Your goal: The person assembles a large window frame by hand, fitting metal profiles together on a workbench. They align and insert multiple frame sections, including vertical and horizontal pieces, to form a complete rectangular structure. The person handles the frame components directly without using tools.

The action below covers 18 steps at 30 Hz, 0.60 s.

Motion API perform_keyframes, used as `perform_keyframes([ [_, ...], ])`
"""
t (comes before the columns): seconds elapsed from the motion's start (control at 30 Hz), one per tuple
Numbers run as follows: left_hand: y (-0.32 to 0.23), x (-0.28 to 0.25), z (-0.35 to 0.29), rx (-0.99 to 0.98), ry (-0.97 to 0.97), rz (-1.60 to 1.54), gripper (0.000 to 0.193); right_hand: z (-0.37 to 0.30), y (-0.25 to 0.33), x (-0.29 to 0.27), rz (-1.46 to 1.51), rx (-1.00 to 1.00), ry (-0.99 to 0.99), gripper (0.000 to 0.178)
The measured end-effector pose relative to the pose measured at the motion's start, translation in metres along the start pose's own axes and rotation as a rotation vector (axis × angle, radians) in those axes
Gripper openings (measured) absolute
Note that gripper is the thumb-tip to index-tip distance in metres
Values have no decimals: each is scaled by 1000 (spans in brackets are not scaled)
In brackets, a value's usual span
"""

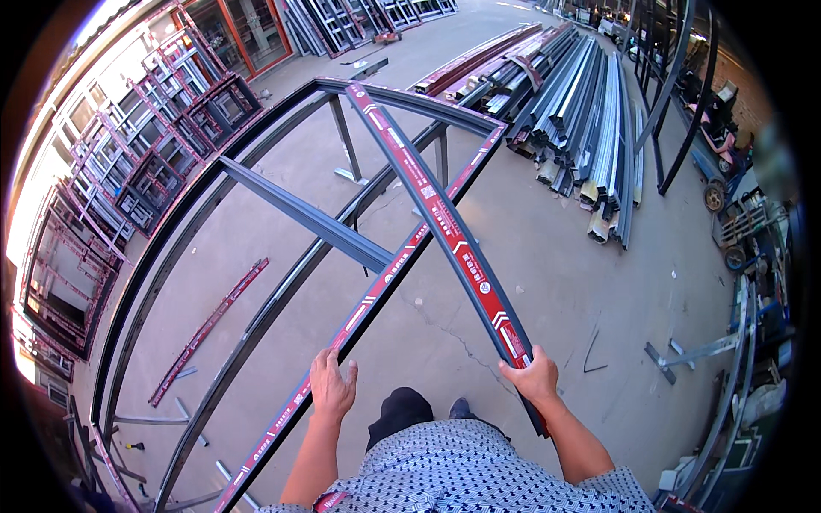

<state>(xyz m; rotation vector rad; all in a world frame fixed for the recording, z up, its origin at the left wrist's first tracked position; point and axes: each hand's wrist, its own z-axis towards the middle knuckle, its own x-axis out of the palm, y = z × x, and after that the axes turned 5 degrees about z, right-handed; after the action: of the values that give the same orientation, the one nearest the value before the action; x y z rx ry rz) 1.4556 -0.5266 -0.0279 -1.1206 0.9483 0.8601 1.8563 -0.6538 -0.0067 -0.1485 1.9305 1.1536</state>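
Observation:
A large dark grey metal window frame (pixel 363 306) with red protective film lies raised on a stand in front of me. My left hand (pixel 332 385) is closed over its near rail, fingers on the far side and thumb on the near side. My right hand (pixel 534 378) grips the near end of a long loose aluminium profile (pixel 440 214), also dark grey with red printed film. This profile slants across the frame, its far end resting near the frame's far corner. A grey crossbar (pixel 312 215) spans the frame to the left.
Stacked metal profiles (pixel 590 111) lie on the floor at the far right. Finished frames (pixel 162 137) lean along the left wall. A red-filmed strip (pixel 209 332) lies under the frame. A wheeled cart (pixel 737 224) and metal offcuts (pixel 671 363) are on the right.

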Motion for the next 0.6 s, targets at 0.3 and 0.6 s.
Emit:
perform_keyframes([
  [0.3, -32, 23, 81, -30, -38, -163, 25, 189, 63, 5, -26, 34, -30, 69],
  [0.6, -59, 36, 190, -87, 72, -229, 27, 350, 134, -2, -57, 60, 5, 73],
])
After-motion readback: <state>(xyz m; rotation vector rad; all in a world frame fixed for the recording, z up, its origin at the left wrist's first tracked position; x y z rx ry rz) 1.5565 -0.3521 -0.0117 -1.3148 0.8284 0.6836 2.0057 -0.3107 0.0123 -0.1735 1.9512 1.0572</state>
